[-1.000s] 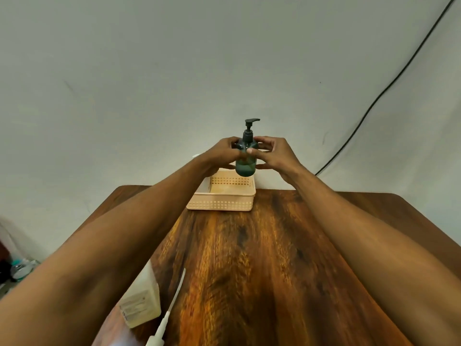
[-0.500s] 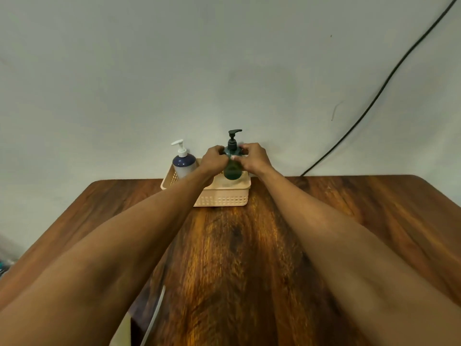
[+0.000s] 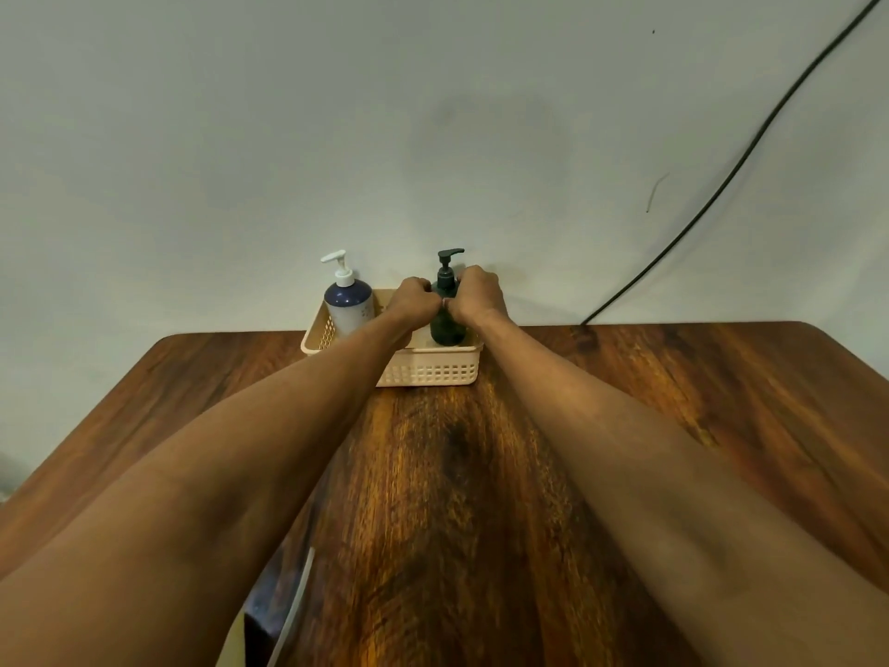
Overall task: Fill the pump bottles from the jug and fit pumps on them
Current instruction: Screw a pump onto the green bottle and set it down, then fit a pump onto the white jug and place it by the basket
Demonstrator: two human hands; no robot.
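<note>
A dark green pump bottle (image 3: 447, 327) with a black pump stands upright inside the cream basket (image 3: 433, 370) at the table's far edge, on the basket's right side. My left hand (image 3: 414, 300) and my right hand (image 3: 478, 293) both grip its upper body from either side. A dark blue bottle (image 3: 349, 305) with a white pump stands at the left end of the same basket, clear of my hands. The jug is not in view.
The wooden table (image 3: 481, 498) reaches the grey wall. A black cable (image 3: 721, 180) runs down the wall to the table's far right. A white pump tube (image 3: 293, 613) lies near the front left edge, partly under my left arm.
Both hands have lowered the green bottle from above the basket down into its right side. The view shifted, bringing the blue bottle into sight.
</note>
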